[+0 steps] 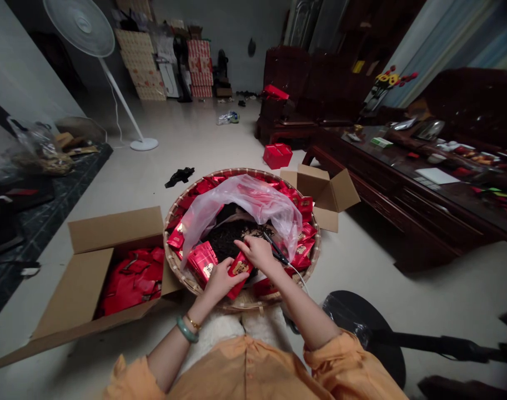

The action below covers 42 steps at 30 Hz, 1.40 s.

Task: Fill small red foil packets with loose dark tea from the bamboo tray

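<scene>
A red packet with gold print is held between my two hands over a round woven basket. My left hand is closed on its lower side, and my right hand grips its upper end. Just beyond them, dark loose leaves, perhaps tea, lie in an open clear plastic bag. A stack of red packets leans in the basket left of my hands. Beside my right hand lies a black corded tool; its kind is hard to make out. More red packets line the basket's rim.
An open cardboard box of red packets stands at the left, another open box at the basket's far right. A white fan stands back left, a dark wooden table at right. A black round base is near my right side.
</scene>
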Available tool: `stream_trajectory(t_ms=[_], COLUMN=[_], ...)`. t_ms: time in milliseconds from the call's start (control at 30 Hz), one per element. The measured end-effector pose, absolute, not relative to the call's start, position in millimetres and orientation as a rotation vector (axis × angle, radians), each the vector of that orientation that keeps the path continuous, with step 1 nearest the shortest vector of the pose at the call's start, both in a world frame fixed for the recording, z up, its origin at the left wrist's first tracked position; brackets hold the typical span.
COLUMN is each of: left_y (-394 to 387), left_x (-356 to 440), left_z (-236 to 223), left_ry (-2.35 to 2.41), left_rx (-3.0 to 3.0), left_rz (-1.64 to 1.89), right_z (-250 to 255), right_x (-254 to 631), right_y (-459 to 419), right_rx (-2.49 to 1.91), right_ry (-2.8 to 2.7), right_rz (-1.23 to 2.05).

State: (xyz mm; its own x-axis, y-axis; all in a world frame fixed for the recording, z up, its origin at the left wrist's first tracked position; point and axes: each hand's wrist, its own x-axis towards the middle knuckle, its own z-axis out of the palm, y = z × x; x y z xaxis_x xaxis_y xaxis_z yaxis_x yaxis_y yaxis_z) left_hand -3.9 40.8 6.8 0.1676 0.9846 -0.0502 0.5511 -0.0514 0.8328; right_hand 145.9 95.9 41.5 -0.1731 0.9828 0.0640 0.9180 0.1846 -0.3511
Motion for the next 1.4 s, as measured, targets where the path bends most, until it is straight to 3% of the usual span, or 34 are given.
stream_trajectory(t_ms=[300,967,1267,1400], left_y=[39,49,52,51], left_x=[-8,14,7,10], left_z=[7,16,14,15], left_ry=[1.405,1.183,1.183,1.189], left_rx=[1.718,1.04,0.818,0.792], left_rz=[0.654,0.68,0.828,0.859], right_z=[34,33,8,-13], right_x=[146,140,194,204], right_y=[101,96,98,95], right_rx=[-1.771,-1.615,-2.181,-2.355], right_ry=[-2.194,-2.328,-1.991,-2.067], right_rz=[0.281,0.214,0.021,0.164])
